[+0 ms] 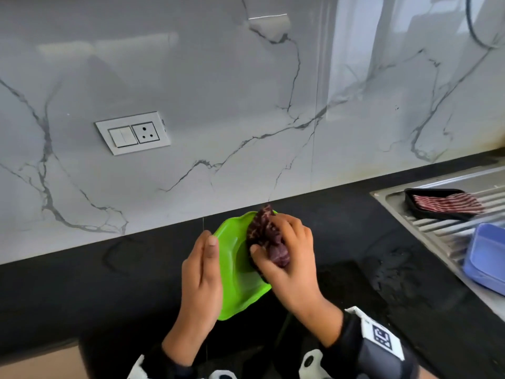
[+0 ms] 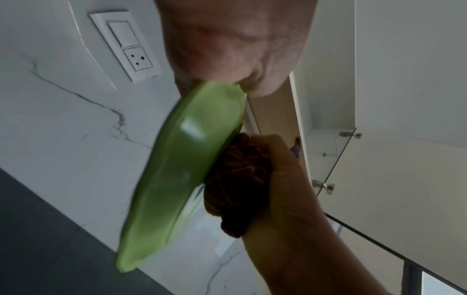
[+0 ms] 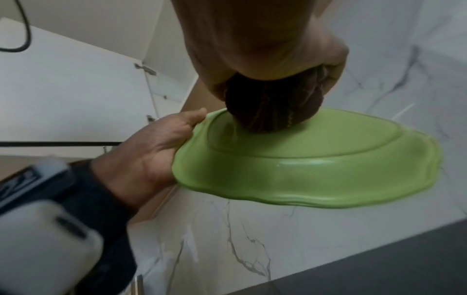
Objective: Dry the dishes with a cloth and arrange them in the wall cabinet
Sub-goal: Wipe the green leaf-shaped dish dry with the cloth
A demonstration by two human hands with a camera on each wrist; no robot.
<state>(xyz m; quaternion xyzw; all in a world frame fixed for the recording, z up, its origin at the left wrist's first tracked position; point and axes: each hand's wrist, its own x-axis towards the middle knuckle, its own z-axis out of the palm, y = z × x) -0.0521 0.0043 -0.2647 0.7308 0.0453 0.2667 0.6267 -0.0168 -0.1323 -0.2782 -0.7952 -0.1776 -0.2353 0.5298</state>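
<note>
The green plate (image 1: pixel 235 280) is gripped at its edge by the left hand (image 1: pixel 200 277); a bunched cloth (image 1: pixel 269 239), clutched in the right hand (image 1: pixel 289 258), is pressed into it at frame centre. A black tray (image 1: pixel 410 194) at right holds a striped cloth (image 1: pixel 448 203).

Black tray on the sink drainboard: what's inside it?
The black tray holds a folded red-and-white striped cloth, its right end hanging over the rim onto the drainboard. Whatever lies under the cloth is covered and cannot be seen.

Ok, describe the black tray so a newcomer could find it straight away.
Look to the steel drainboard at the counter's right end. The black tray lies at its far side, nearest the wall. Unlike the blue tub closer to the person, it is shallow, dark and holds a red striped cloth.
</note>
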